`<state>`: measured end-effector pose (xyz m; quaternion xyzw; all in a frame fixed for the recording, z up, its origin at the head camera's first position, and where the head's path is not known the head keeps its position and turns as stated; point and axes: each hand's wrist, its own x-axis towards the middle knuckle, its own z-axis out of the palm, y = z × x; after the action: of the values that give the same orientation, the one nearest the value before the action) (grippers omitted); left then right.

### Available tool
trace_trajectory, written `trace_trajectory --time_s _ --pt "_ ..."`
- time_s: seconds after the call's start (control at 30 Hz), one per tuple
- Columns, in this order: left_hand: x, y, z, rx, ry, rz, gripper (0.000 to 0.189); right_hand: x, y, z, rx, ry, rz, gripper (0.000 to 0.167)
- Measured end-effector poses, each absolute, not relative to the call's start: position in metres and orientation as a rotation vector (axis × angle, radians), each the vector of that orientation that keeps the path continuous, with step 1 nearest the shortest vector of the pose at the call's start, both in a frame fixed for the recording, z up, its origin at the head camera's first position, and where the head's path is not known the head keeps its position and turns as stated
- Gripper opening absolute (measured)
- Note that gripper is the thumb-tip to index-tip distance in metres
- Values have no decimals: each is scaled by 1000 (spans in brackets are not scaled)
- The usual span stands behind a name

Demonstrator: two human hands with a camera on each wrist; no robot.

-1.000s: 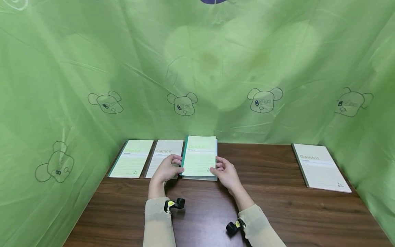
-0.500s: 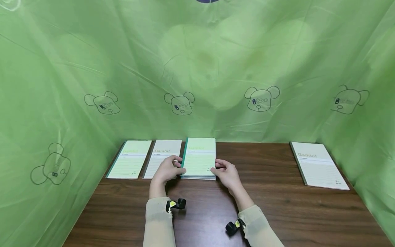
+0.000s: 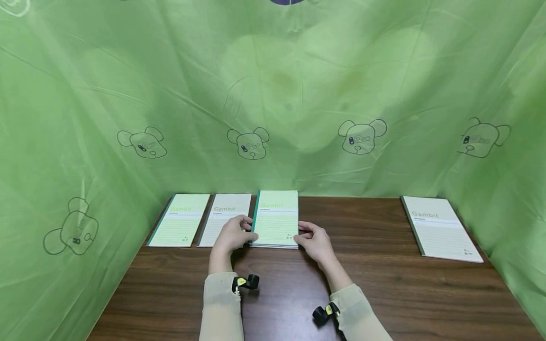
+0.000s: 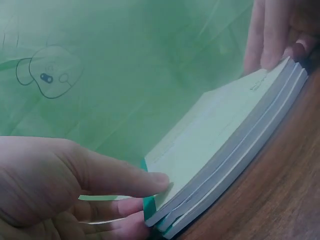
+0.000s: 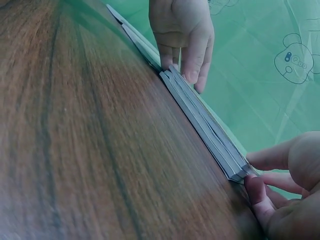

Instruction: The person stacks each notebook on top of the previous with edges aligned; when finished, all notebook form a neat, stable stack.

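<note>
Left hand (image 3: 232,233) and right hand (image 3: 316,240) grip the notebook stack (image 3: 276,219), lower covers hidden.

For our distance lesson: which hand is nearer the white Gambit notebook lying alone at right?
Right. The right hand is left of that white Gambit notebook, with tabletop between; the left hand is farther left, across the notebook stack.

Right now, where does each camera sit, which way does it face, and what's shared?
Head: on the head, facing forward and down at the stack, table and cloth; left hand, right hand and sleeves show.
Left wrist: on that wrist, facing across the stack; left hand near, right hand beyond.
Right wrist: on that wrist, facing along the stack's edge; right hand near, left hand beyond.
Both wrist views share the stack, from opposite sides.
</note>
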<state>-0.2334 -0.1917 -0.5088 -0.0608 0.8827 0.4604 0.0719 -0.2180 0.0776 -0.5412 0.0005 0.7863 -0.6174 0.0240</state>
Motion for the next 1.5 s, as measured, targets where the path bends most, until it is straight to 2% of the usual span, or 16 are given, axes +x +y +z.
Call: trace_trajectory --time_s 0.33,0.93,1.17,1.5 --pt "-235 -185 -508 -232 2685 1371 45 -218 80 -543 -2 2445 -1904 46" --pt "-237 -187 -507 -161 2718 1370 42 -215 86 -533 -23 2317 -1965 47" --pt "-238 -154 -487 -145 2797 1491 42 -218 108 -525 25 2290 -1993 43" --pt "-237 -75 -485 -76 2655 1826 47 -220 172 -511 -46 2393 -1925 45"
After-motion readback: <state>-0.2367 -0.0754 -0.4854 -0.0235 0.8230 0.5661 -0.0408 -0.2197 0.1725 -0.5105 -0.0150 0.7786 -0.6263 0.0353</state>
